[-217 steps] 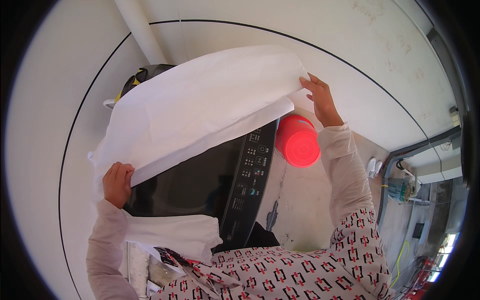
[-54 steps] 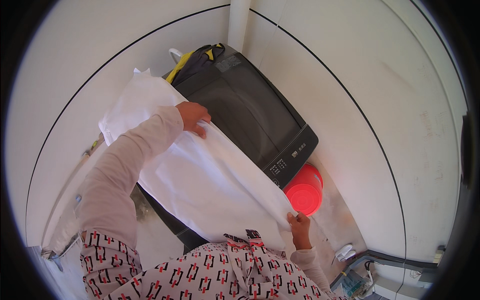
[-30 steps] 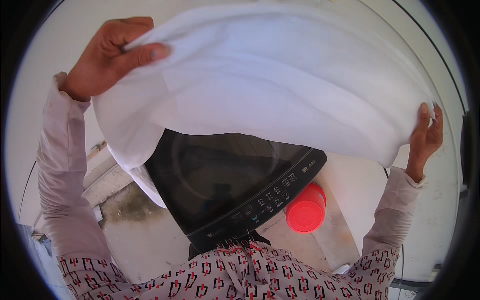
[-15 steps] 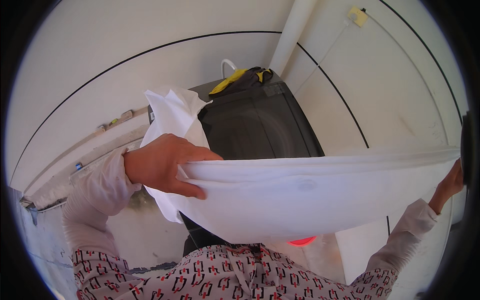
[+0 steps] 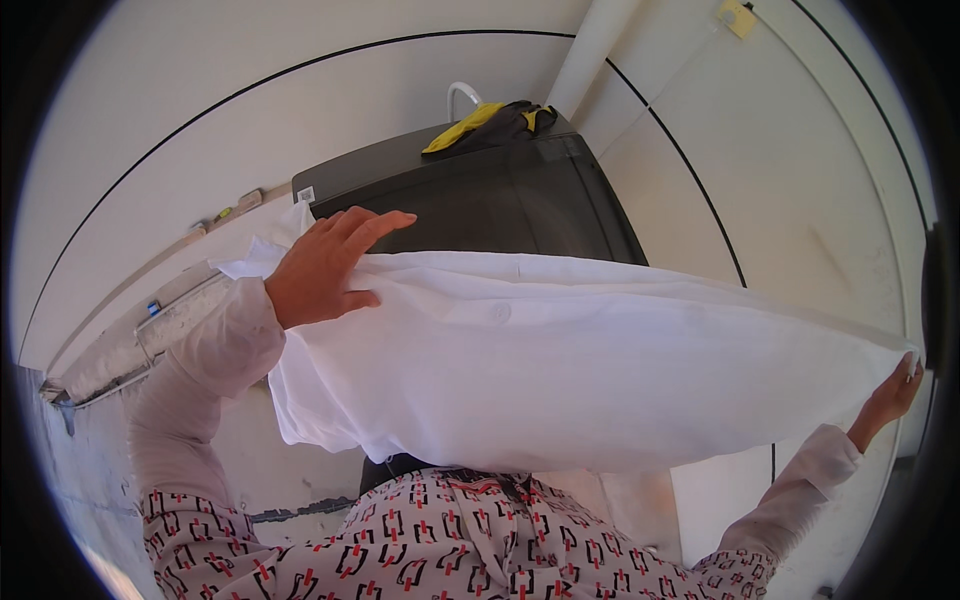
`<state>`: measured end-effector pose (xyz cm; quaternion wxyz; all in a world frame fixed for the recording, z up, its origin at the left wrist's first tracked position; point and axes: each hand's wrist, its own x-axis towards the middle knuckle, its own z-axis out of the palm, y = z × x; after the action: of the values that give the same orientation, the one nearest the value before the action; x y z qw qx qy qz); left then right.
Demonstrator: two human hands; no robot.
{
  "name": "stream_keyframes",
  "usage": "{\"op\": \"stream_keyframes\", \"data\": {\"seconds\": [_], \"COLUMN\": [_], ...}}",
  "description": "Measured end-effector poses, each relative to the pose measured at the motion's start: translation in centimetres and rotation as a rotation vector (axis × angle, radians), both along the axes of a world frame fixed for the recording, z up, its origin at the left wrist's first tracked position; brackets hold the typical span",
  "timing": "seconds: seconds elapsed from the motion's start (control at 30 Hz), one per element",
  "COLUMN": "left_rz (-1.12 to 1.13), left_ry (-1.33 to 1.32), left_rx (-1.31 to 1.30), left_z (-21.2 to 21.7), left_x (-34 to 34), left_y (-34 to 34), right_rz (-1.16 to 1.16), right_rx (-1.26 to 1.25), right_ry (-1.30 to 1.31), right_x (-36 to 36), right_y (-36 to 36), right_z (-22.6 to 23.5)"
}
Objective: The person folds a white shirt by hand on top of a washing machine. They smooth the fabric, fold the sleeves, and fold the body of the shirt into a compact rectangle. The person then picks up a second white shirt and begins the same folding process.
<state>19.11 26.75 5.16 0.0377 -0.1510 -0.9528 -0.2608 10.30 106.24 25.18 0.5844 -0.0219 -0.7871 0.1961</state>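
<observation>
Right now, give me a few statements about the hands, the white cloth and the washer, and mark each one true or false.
1. Both hands hold the white cloth. True: left hand at one end, right hand at the other.
2. The cloth lies crumpled inside the washer. False: it is stretched out in the air in front of it.
3. A yellow and dark item sits on the washer's back. True.
4. The right hand presses the washer's buttons. False: its grip is on the cloth's far end.

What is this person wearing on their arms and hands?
Both hands are bare: the left hand and the right hand wear no gloves, and no rings or watch show. Thin, pale pinkish sleeves reach the wrists, under a white top patterned with small red and black rectangles.
</observation>
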Motion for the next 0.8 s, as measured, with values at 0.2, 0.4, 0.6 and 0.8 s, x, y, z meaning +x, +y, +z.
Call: {"op": "stream_keyframes", "data": {"seconds": [0.2, 0.4, 0.6, 0.8], "left_rz": [-0.210, -0.257, -0.524, -0.612], "left_ry": [0.750, 0.045, -0.556, -0.506], "left_rx": [-0.141, 0.005, -0.277, 0.141], "left_z": [-6.0, -5.4, -1.7, -2.1], "left_x": [-1.6, -4.6, -8.2, -8.8], "left_y": [3.5, 7.9, 8.7, 5.7], "right_rz": [-0.019, 0.016, 0.087, 0.053], "right_rx": [0.057, 0.034, -0.004, 0.005], "right_ry": [0.009, -0.026, -0.058, -0.092], "right_x": [1.3, 1.8, 1.5, 0.8], "right_y": [-1.8, -0.9, -0.6, 3.1], "right_z": [-0.4, -1.7, -2.8, -4.0]}}
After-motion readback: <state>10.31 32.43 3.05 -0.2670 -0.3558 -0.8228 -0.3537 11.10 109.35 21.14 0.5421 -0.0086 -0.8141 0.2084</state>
